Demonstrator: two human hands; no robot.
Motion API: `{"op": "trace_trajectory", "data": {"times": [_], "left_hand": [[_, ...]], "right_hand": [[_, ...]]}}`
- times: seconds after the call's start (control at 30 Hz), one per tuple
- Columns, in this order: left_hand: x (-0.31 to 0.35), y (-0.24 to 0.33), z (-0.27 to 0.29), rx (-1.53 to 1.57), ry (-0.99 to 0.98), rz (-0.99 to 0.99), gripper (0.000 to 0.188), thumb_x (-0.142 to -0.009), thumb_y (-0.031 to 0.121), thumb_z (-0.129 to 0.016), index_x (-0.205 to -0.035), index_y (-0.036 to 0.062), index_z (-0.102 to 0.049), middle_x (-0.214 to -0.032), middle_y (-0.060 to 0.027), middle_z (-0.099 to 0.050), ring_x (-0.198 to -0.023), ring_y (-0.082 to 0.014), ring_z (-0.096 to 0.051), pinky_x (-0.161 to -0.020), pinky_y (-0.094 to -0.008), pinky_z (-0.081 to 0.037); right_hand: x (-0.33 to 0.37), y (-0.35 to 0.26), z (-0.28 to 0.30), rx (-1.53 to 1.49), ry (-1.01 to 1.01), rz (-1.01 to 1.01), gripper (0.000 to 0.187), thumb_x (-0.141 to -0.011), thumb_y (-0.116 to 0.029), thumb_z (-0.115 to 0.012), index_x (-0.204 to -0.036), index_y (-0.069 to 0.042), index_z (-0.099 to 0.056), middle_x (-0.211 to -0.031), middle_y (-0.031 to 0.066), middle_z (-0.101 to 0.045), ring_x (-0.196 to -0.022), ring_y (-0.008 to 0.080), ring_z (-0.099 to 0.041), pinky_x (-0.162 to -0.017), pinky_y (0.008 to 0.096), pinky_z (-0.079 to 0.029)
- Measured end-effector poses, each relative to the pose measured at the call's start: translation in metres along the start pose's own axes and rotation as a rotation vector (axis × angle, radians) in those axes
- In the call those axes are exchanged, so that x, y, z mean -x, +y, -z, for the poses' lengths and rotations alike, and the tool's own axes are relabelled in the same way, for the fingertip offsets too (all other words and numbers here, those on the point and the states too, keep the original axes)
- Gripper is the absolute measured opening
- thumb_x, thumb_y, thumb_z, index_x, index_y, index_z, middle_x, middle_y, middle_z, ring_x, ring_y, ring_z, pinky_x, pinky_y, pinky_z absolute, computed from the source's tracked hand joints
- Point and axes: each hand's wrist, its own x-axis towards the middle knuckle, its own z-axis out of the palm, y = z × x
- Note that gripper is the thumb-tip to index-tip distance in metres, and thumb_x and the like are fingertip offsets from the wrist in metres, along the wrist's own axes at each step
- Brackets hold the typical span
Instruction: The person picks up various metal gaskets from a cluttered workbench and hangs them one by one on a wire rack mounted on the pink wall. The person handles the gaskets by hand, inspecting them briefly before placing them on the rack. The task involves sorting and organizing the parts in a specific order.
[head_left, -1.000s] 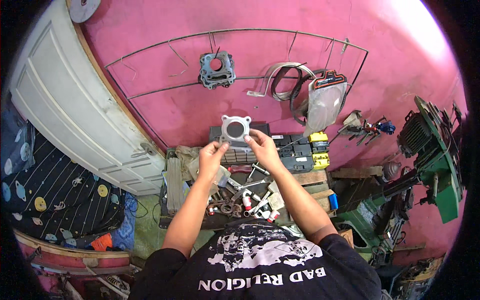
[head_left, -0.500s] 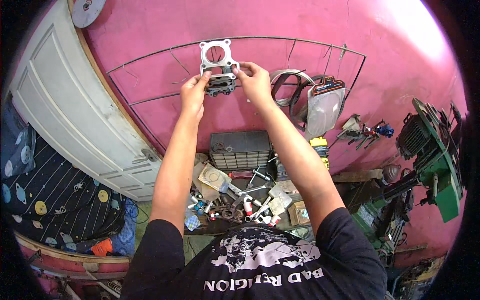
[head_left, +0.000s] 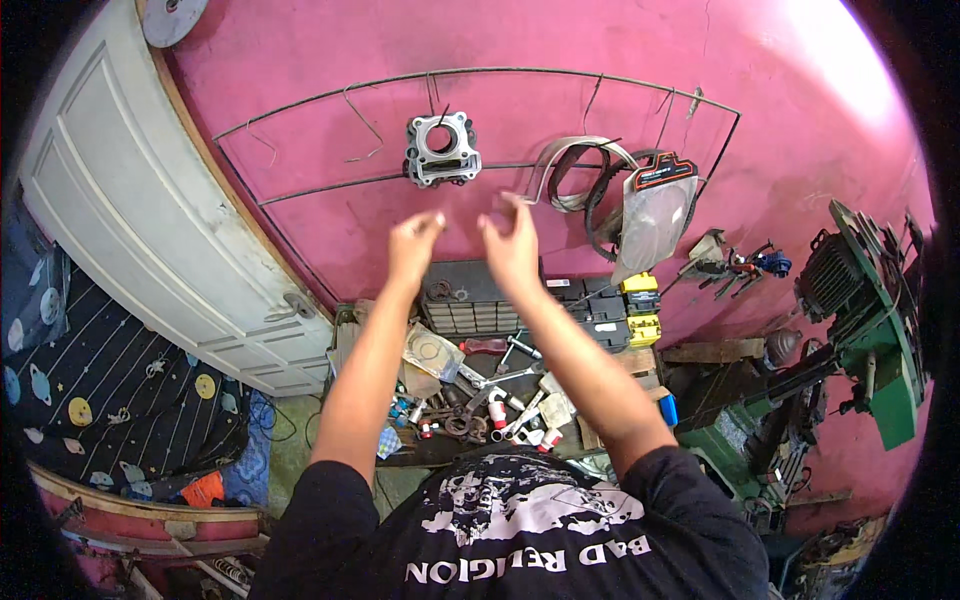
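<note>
A silver engine cylinder block with a round bore hangs from a wire hook on the metal wall rack. Below it, and apart from it, are both of my hands, slightly blurred. My left hand holds nothing, its fingers loosely parted. My right hand is open too, thumb and fingers spread, close under the block's right side.
Several belts and a clear plastic package hang right of the block. Below stand a dark drawer cabinet, yellow-and-black boxes and a bench strewn with wrenches. A green machine stands right, a white door left.
Both hands have let go of the cylinder block and moved down, away from it. The block now hangs by itself on the rack, tilted differently than before.
</note>
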Motion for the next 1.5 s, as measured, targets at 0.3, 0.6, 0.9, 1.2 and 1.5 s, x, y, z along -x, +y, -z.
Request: {"op": "trace_trajectory", "data": {"times": [0.3, 0.6, 0.9, 1.2, 1.5], "left_hand": [[0.253, -0.145, -0.04, -0.965, -0.724, -0.13, 0.058, -0.074, 0.031, -0.076, -0.129, 0.0174, -0.063, -0.144, -0.0103, -0.052, -0.125, -0.0376, -0.046, -0.102, -0.0549, -0.036], [0.32, -0.175, -0.022, -1.139, -0.986, -0.084, 0.101, -0.066, 0.042, -0.087, -0.152, 0.0271, -0.036, -0.155, -0.0033, -0.039, -0.131, -0.0359, -0.04, -0.103, -0.0647, -0.032], [0.341, -0.17, -0.029, -1.034, -0.881, -0.219, 0.07, -0.075, 0.036, -0.08, -0.138, 0.0198, -0.056, -0.146, -0.0041, -0.049, -0.122, -0.0327, -0.046, -0.094, -0.0538, -0.036], [0.352, -0.175, -0.035, -1.018, -0.886, -0.227, 0.069, -0.074, 0.03, -0.08, -0.138, 0.0172, -0.056, -0.151, -0.0113, -0.042, -0.125, -0.0339, -0.044, -0.097, -0.0534, -0.035], [0.356, -0.172, -0.034, -0.998, -0.819, -0.192, 0.068, -0.073, 0.026, -0.081, -0.136, 0.0233, -0.057, -0.142, -0.0128, -0.044, -0.124, -0.0332, -0.043, -0.096, -0.0531, -0.035]], "right_hand": [[0.26, 0.12, 0.111, 0.468, -0.852, -0.279, 0.044, -0.081, -0.022, -0.073, -0.123, -0.011, -0.064, -0.116, 0.0149, -0.068, -0.111, 0.0385, -0.061, -0.094, 0.0518, -0.049], [0.336, 0.151, 0.154, 0.921, -1.231, -0.091, 0.092, -0.077, -0.045, -0.077, -0.155, -0.034, -0.029, -0.159, 0.0079, -0.031, -0.143, 0.043, -0.029, -0.107, 0.0732, -0.024], [0.342, 0.157, 0.148, 0.973, -1.317, -0.035, 0.057, -0.08, -0.038, -0.074, -0.133, -0.028, -0.06, -0.144, 0.0028, -0.05, -0.133, 0.031, -0.045, -0.104, 0.0688, -0.03], [0.356, 0.167, 0.17, 1.064, -1.146, -0.143, 0.081, -0.079, -0.039, -0.075, -0.151, -0.03, -0.039, -0.162, 0.0105, -0.026, -0.147, 0.0414, -0.024, -0.11, 0.0734, -0.02], [0.336, 0.135, 0.183, 0.979, -1.225, -0.213, 0.063, -0.087, -0.029, -0.067, -0.146, -0.035, -0.047, -0.161, 0.008, -0.03, -0.146, 0.0392, -0.027, -0.112, 0.0713, -0.018]]}}
